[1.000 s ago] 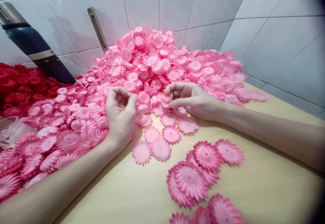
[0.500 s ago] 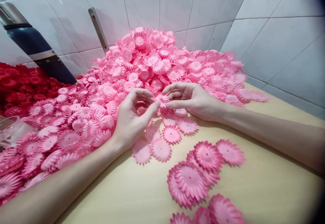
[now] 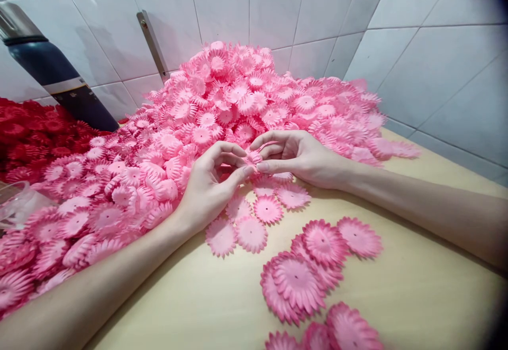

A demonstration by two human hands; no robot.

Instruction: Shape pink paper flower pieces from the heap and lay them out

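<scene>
Between my two hands, just in front of the big pile, is a small pink petal disc [image 3: 254, 158]. My left hand [image 3: 216, 183] pinches its left side between thumb and fingers. On its right side, the thumb and curled fingers of my right hand [image 3: 297, 156] also close on it. The fingertips of both hands nearly meet. Below them, several loose pink discs [image 3: 268, 209] lie on the pale wooden table [image 3: 190, 297]. A large heap of pink discs [image 3: 238, 90] rises behind my hands and spreads to the left.
Darker-edged pink discs [image 3: 299, 282] lie in overlapping groups at the front right. At the left are a dark blue bottle [image 3: 59, 72], a heap of red discs [image 3: 32, 133] and a clear plastic container [image 3: 19, 204]. A tiled wall [image 3: 278, 6] stands behind.
My left hand has shifted slightly right, bringing its fingertips closer to my right hand around the small disc. My right hand has barely moved.
</scene>
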